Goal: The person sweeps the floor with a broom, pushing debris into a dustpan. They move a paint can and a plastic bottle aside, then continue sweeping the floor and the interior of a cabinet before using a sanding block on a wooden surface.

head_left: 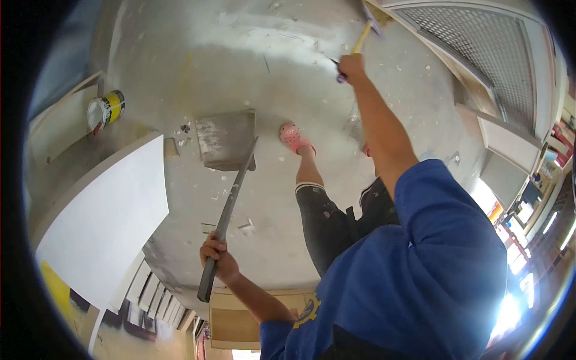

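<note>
My left hand (219, 258) is wrapped round the long grey handle of a dustpan (225, 141). The dustpan's wide pan rests on the floor, left of a pink clog (292, 138) on my foot. At the far end of my raised right arm, my right hand (352, 68) grips a broom (362, 39) by its yellow handle. The broom's purplish head is blurred and sits low by the floor near the mesh-fronted panel. A dark and purple end sticks out below that hand.
Pale scraps and dust dot the grey floor (288, 222). A white panel (114, 216) stands at the left, with a paint can (106, 111) lying on its side beyond it. At the right is a mesh-fronted panel (480, 48) with a white board (510, 138) beside it.
</note>
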`<action>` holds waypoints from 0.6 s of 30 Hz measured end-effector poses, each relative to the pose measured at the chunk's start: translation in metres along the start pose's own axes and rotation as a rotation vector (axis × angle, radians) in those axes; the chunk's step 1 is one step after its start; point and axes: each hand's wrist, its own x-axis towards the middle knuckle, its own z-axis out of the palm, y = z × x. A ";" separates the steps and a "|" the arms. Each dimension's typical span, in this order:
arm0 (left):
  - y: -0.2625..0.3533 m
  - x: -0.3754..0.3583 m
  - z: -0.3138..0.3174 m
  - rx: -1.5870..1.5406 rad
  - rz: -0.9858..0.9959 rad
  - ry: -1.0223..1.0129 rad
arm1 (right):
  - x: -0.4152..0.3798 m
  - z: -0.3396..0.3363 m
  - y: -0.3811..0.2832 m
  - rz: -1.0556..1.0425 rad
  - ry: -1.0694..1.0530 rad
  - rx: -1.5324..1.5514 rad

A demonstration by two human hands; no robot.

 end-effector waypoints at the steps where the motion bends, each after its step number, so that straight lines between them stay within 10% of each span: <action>1: 0.000 0.001 0.005 0.085 0.010 0.066 | 0.006 -0.015 -0.028 -0.031 -0.036 0.072; 2: 0.001 0.001 0.003 0.090 0.012 0.056 | 0.012 -0.028 -0.053 -0.060 -0.070 0.144; 4: -0.001 0.002 0.000 0.087 0.022 0.034 | 0.006 -0.048 -0.106 0.581 0.019 1.137; 14: 0.008 0.006 -0.005 0.015 -0.009 -0.002 | -0.159 -0.056 -0.076 0.098 0.176 0.973; 18: -0.007 0.004 -0.005 0.070 -0.031 0.067 | -0.263 -0.091 -0.014 0.473 -0.077 1.227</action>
